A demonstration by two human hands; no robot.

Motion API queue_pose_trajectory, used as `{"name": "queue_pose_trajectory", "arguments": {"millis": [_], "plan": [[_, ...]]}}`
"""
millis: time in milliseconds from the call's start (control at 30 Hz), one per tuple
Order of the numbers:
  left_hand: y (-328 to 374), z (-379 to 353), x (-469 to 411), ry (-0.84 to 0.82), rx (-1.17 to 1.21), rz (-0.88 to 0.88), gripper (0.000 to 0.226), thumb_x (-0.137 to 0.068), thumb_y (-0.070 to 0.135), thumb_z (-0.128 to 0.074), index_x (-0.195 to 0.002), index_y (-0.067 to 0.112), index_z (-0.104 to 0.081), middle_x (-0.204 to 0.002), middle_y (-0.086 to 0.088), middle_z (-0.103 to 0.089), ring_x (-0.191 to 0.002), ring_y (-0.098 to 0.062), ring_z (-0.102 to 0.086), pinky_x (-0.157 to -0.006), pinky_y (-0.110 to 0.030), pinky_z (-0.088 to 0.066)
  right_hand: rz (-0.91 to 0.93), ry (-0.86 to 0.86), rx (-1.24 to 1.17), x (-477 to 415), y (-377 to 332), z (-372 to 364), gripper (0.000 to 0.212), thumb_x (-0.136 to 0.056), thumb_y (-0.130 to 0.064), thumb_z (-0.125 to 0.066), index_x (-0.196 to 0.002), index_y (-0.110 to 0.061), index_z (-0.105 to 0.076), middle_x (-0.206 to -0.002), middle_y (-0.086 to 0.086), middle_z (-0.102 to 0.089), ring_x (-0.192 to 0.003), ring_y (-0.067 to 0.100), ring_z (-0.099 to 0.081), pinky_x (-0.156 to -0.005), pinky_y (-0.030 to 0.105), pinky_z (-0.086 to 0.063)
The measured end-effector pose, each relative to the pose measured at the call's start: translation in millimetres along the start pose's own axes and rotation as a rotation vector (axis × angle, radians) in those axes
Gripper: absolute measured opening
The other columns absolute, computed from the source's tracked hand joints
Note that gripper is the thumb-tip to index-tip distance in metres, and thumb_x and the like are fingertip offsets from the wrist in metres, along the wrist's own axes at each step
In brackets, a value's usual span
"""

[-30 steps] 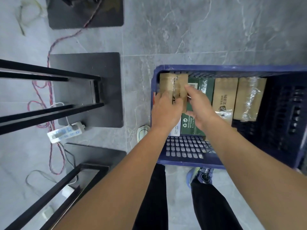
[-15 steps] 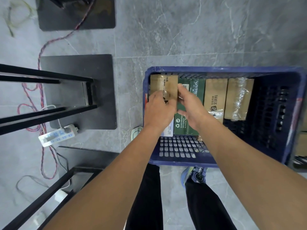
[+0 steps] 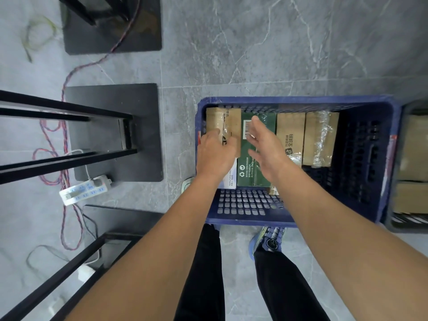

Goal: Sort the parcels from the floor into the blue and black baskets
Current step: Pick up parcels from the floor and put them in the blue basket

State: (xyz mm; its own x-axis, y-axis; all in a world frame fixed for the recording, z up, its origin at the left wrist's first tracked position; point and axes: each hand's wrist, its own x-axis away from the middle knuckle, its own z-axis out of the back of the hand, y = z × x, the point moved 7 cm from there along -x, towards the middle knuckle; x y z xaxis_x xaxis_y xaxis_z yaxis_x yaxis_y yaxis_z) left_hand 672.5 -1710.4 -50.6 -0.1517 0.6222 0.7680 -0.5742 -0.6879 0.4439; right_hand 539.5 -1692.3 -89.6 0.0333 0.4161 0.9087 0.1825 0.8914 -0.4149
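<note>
The blue basket [image 3: 296, 100] stands on the grey stone-tiled floor [image 3: 289, 42], just beyond the person's feet. Along its far wall four parcels sit side by side. At the far left corner is a brown parcel [image 3: 223, 120]. To its right come a green box [image 3: 266, 119], a brown box printed with dark characters [image 3: 290, 130] and a brown box wrapped in clear film [image 3: 320, 137]. The near part of the basket's perforated bottom is bare.

The left hand [image 3: 215, 155] grips the brown parcel at its near end, fingers bent on its left side and thumb on the right. Its wrist hides most of a white packet [image 3: 231, 178] lying below. The right hand [image 3: 266, 144] hovers over the green box, fingers straight and spread wide, holding nothing. It hides part of that box's label.

Touching the blue basket's right side, at the frame's edge, is the black basket [image 3: 412, 228], with brown parcels [image 3: 414, 147] in it.

To the left, black metal frames rise from dark base plates [image 3: 113, 126], close beside the blue basket. A white power strip [image 3: 84, 189] lies by the nearest plate. A red-and-blue twisted cable [image 3: 66, 86] trails across the floor between the plates. A blue shoe [image 3: 269, 242] shows near the basket's near wall.
</note>
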Motion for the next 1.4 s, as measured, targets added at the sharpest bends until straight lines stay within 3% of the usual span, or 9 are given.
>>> {"name": "queue_pose_trajectory", "arguments": {"millis": [300,367,467,700,800,933,1100,1233,1400], "plan": [[75,26,90,-0.038,0.221,-0.055,0.062,-0.100,0.042,-0.055,-0.158,0.024,-0.041,-0.161,0.002,-0.044,-0.144,-0.017,-0.045,-0.122,-0.045,-0.035,0.241,-0.003,-0.020,100,-65,47,0.066,-0.108,-0.057,-0.042,-0.163,-0.023,-0.034,-0.166,-0.007,-0.039,-0.147,0.008,-0.043,-0.125,0.041,-0.033],[104,37,123,-0.038,0.252,-0.078,0.067,-0.097,0.045,-0.057,-0.158,0.025,-0.040,-0.157,0.006,-0.046,-0.142,-0.015,-0.046,-0.120,-0.041,-0.035,0.275,-0.006,-0.028,135,-85,59,0.063,-0.109,-0.056,-0.042,-0.162,-0.022,-0.037,-0.163,-0.007,-0.042,-0.144,0.008,-0.046,-0.124,0.041,-0.034],[149,53,179,-0.046,0.260,-0.142,0.062,-0.104,0.038,-0.055,-0.161,0.024,-0.036,-0.155,0.007,-0.046,-0.133,-0.007,-0.043,-0.106,-0.027,-0.032,0.326,0.018,-0.079,195,-117,85,0.062,-0.109,-0.053,-0.043,-0.161,-0.019,-0.039,-0.162,-0.006,-0.045,-0.142,0.008,-0.047,-0.124,0.041,-0.033],[252,85,309,-0.077,0.261,-0.340,0.060,-0.106,0.039,-0.053,-0.162,0.025,-0.035,-0.165,0.006,-0.036,-0.148,-0.014,-0.036,-0.109,-0.031,-0.030,0.471,0.068,-0.180,351,-182,141,0.062,-0.109,-0.054,-0.042,-0.162,-0.021,-0.038,-0.164,-0.007,-0.041,-0.150,0.010,-0.039,-0.124,0.039,-0.034],[295,93,364,-0.115,0.231,-0.454,0.059,-0.106,0.041,-0.053,-0.161,0.026,-0.036,-0.165,0.006,-0.037,-0.148,-0.014,-0.037,-0.109,-0.030,-0.031,0.560,0.123,-0.207,414,-197,164,0.062,-0.109,-0.054,-0.041,-0.161,-0.021,-0.040,-0.162,-0.007,-0.044,-0.144,0.009,-0.045,-0.120,0.039,-0.037],[335,102,434,-0.174,0.175,-0.586,0.058,-0.107,0.039,-0.053,-0.160,0.022,-0.038,-0.165,0.003,-0.038,-0.149,-0.014,-0.037,-0.107,-0.026,-0.028,0.639,0.210,-0.287,497,-202,185,0.057,-0.109,-0.053,-0.042,-0.159,-0.025,-0.043,-0.157,-0.009,-0.049,-0.131,0.005,-0.050,-0.110,0.033,-0.039],[358,98,512,-0.317,0.094,-0.722,0.057,-0.105,0.042,-0.055,-0.158,0.025,-0.041,-0.164,0.004,-0.038,-0.145,-0.011,-0.039,-0.106,-0.026,-0.030,0.750,0.355,-0.406,590,-189,208,0.055,-0.109,-0.052,-0.042,-0.157,-0.025,-0.046,-0.158,-0.007,-0.049,-0.140,0.011,-0.050,-0.121,0.044,-0.037],[364,89,569,-0.444,0.051,-0.796,0.057,-0.103,0.045,-0.058,-0.155,0.028,-0.046,-0.160,0.006,-0.042,-0.142,-0.013,-0.042,-0.118,-0.036,-0.035,0.823,0.471,-0.485,660,-166,218,0.051,-0.110,-0.047,-0.042,-0.155,-0.023,-0.048,-0.157,-0.007,-0.050,-0.137,0.010,-0.051,-0.115,0.038,-0.043],[364,56,641,-0.588,-0.057,-0.939,0.051,-0.104,0.044,-0.058,-0.151,0.027,-0.051,-0.157,0.006,-0.047,-0.141,-0.015,-0.045,-0.121,-0.047,-0.037,0.896,0.629,-0.596,735,-112,241,0.057,-0.107,-0.053,-0.048,-0.154,-0.021,-0.049,-0.153,-0.005,-0.054,-0.136,0.008,-0.054,-0.111,0.033,-0.044]]}}
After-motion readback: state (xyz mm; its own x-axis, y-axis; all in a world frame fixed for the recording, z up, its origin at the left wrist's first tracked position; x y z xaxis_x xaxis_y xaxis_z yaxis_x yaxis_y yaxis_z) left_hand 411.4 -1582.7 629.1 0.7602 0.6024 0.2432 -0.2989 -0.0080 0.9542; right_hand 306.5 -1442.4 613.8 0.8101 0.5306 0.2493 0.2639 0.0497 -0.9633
